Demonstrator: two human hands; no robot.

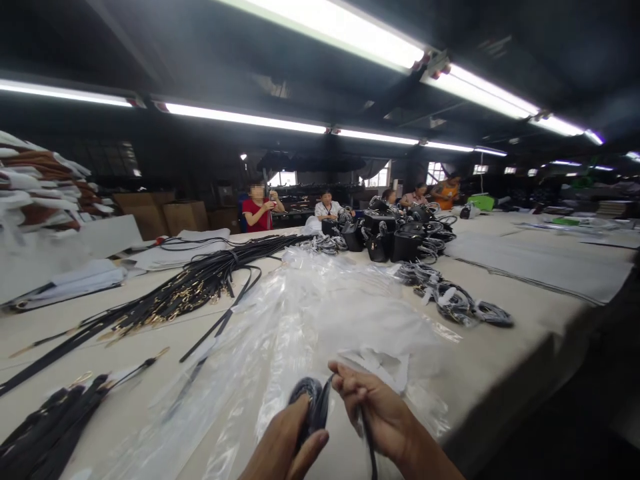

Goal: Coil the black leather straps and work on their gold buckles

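"Strap winding, then? What do we hold?"

"A narrow black strap coil (306,400), upright between both hands, just above a clear plastic sheet (320,313). Our left hand (283,443) has its fingers clenched round the coil's lower part. Our right hand (380,417) grips its upper edge, and those fingers (350,381) are clenched too."

"And the loose end?"

"A thin black strap tail (369,443) drops past our right fingers and out of view."

"What lies around us?"

"Left of our fingers, a long bundle of black straps with gold-toned clips (170,300) runs across the pale work table (500,373). Ahead and right of them sit coiled dark straps (453,300), and farther off, black boxy handbags (395,245)."

"So we're mid-coil?"

"We judge so. The loop seems to call for a firm hold while that tail is gathered in."
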